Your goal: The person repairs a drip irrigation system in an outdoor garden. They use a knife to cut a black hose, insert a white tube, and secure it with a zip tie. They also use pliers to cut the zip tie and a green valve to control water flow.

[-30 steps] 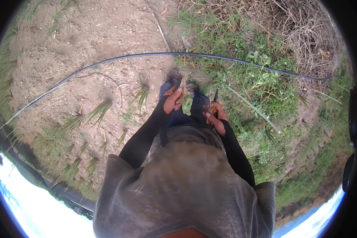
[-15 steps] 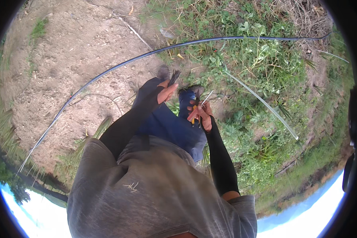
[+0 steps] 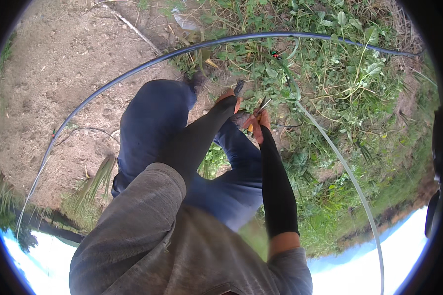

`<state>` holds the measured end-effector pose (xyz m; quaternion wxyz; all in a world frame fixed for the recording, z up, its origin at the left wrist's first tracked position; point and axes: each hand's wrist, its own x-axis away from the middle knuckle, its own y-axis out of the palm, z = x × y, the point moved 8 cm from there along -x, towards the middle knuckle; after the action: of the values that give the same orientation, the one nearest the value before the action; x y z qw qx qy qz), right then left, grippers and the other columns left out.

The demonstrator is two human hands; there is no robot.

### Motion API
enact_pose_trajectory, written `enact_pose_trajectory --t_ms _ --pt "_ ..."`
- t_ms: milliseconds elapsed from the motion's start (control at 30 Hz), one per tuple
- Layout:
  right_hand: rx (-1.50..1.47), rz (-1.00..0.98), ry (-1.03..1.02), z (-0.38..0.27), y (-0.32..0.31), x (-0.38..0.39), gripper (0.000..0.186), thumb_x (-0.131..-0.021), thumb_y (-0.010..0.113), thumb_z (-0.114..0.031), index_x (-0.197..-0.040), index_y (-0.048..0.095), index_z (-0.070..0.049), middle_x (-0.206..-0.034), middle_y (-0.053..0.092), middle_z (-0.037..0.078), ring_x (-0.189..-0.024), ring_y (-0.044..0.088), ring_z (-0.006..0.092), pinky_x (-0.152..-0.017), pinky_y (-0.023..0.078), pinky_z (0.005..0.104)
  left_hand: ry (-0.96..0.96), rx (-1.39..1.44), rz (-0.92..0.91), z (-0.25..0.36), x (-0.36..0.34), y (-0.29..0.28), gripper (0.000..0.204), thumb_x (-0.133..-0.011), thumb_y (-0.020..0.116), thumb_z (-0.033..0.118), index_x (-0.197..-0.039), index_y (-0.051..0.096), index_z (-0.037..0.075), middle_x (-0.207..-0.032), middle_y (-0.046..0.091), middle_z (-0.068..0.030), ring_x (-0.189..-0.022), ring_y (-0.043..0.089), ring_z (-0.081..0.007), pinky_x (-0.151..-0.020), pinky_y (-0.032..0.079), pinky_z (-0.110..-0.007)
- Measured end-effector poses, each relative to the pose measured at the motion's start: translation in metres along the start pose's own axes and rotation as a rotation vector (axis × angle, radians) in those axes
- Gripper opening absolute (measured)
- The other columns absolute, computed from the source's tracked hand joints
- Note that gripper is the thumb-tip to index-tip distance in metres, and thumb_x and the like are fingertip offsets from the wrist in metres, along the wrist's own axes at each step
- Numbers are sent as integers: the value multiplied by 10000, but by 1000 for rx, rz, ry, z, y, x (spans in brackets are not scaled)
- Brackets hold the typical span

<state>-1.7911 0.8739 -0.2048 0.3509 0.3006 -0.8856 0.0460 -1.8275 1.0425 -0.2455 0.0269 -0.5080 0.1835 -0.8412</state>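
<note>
My left hand [image 3: 230, 96], in a black sleeve, is closed around a bundle of thin dark pieces [image 3: 239, 87] whose ends stick up past the fingers. Just right of it and slightly nearer, my right hand [image 3: 259, 124] is closed on a small hand tool with reddish and yellow handles [image 3: 251, 129]. A thin pale, shiny piece [image 3: 265, 103] juts up from the right fingers; whether it belongs to the tool I cannot tell. The two hands are close but apart. A long black pipe [image 3: 192, 48] arches beyond both hands.
Right of my hands, a pale translucent tube [image 3: 340, 158] runs from the weeds toward the lower edge. A small red-and-black item [image 3: 275, 55] lies among the leaves under the pipe. Bare soil [image 3: 59, 64] spreads left, with a pale stick [image 3: 133, 29]; green weeds [image 3: 325, 73] cover the right.
My left hand has moved right, toward my right hand, still holding the dark bundle. My legs are now bent and the body lower. The pipe appears nearer.
</note>
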Motion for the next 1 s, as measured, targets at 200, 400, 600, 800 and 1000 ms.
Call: enact_pose_trajectory --t_ms 200,400,600,800,1000 --pt "275 -10 -15 90 -20 -81 148 -949 470 -104 -1087 451 -53 -798 549 73 -701 555 156 -646 451 283 -138 -132 -48 -43 -88 37 446 -874 596 320 -1154 474 -4 -971 636 -241 -920 634 -374 -798 495 -459" --pt "374 -114 -68 174 -55 -173 232 -904 490 -50 -1135 476 -34 -935 599 128 -780 583 203 -670 464 350 107 -464 -362 -64 -205 105 418 -758 690 250 -1135 631 80 -966 660 -193 -935 643 -336 -767 519 -470" --pt "655 -71 -68 170 -84 -214 273 -855 511 -85 -1127 500 -64 -850 596 160 -744 595 319 -652 479 391 444 -1107 -741 77 -178 46 338 -864 574 274 -1141 651 98 -953 701 -106 -897 661 -254 -779 499 -409" --pt "485 -6 252 22 -35 -132 258 -882 515 -106 -1140 516 -101 -725 586 117 -654 592 228 -595 472 345 418 -619 -591 235 -150 -33 283 -884 549 268 -862 636 -1 -770 678 -149 -614 667 -224 -546 525 -317" --pt "327 243 104 -32 -33 -95 554 -911 542 -140 -1420 331 -74 -1003 634 165 -912 626 258 -785 486 364 775 -574 18 220 -288 -66 434 -901 516 443 -1093 605 65 -1054 628 -202 -982 628 -339 -802 500 -430"
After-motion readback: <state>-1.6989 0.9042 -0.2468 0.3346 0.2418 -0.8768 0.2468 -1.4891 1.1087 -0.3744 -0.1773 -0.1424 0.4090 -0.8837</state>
